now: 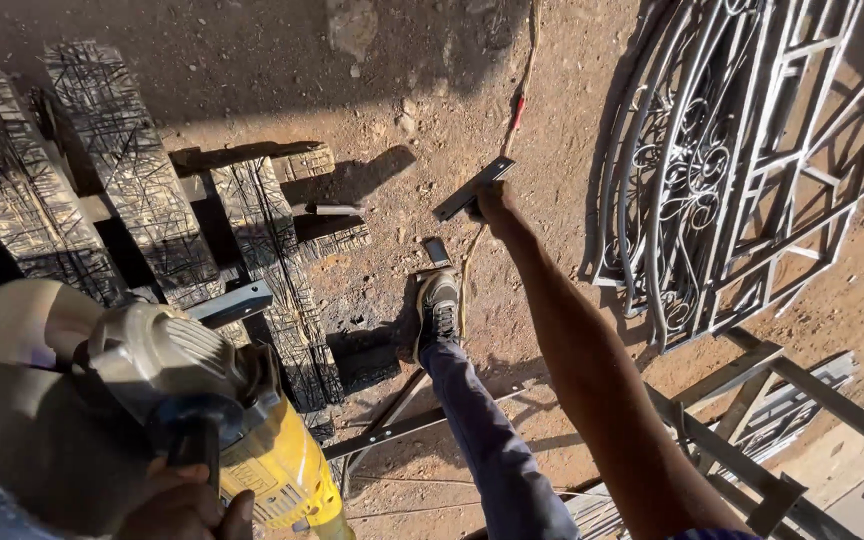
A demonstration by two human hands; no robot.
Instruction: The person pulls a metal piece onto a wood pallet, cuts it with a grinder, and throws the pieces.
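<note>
My right hand point(492, 203) is stretched far forward over the dirt ground and grips a short dark metal angle piece point(472, 187). My left hand point(187, 505), low at the bottom left, holds the handle of a yellow and grey angle grinder point(202, 400) with a large disc guard. The grinder sits close to the camera, above scored wooden beams point(122, 170). My leg and shoe point(439, 315) stand on the ground below the right hand.
Ornate wrought-iron frames point(722, 160) lean at the right. Steel angle bars and frame pieces point(752, 420) lie at the lower right. A small metal offcut point(437, 251) and a cable point(522, 90) lie on the dirt.
</note>
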